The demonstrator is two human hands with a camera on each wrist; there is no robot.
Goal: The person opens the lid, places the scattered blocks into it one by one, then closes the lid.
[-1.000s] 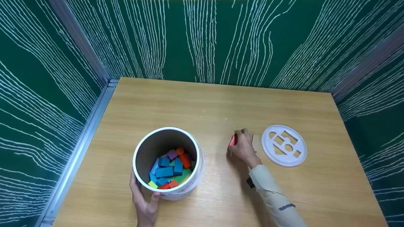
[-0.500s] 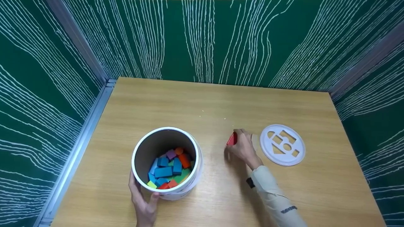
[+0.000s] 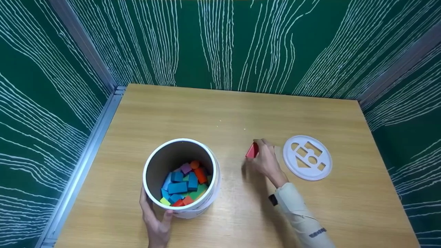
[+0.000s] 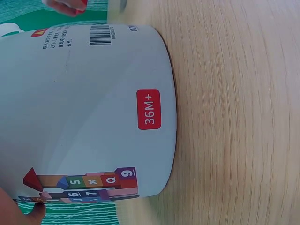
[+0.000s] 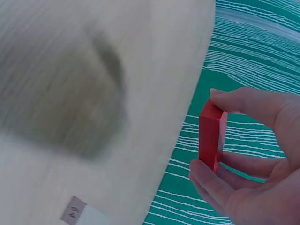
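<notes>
My left hand (image 3: 156, 225) holds the near left side of a white bucket (image 3: 182, 140), its thumb by the rim and its fingers along the wall. In the left wrist view, the bucket's printed side (image 4: 84, 112) fills much of the picture, with part of the hand (image 4: 21, 213) at the lower left. Thumb and fingertips of my right hand (image 3: 267, 160) pinch a red block (image 3: 252, 151) to the right of the bucket. The right wrist view shows that block (image 5: 213, 133) between the thumb and fingers. Coloured blocks (image 3: 178, 187) lie inside the bucket.
Right of my right hand, a white round lid (image 3: 293, 168) with shaped cutouts lies on the wooden table (image 3: 213, 106). Green panels (image 3: 193, 44) with white lines stand around the table. A small tag (image 5: 73, 211) shows in the right wrist view.
My right hand has shifted slightly left and away from me with the red block, showing more of its face. The beige patch beside that hand is now mostly hidden. The left hand keeps its hold.
</notes>
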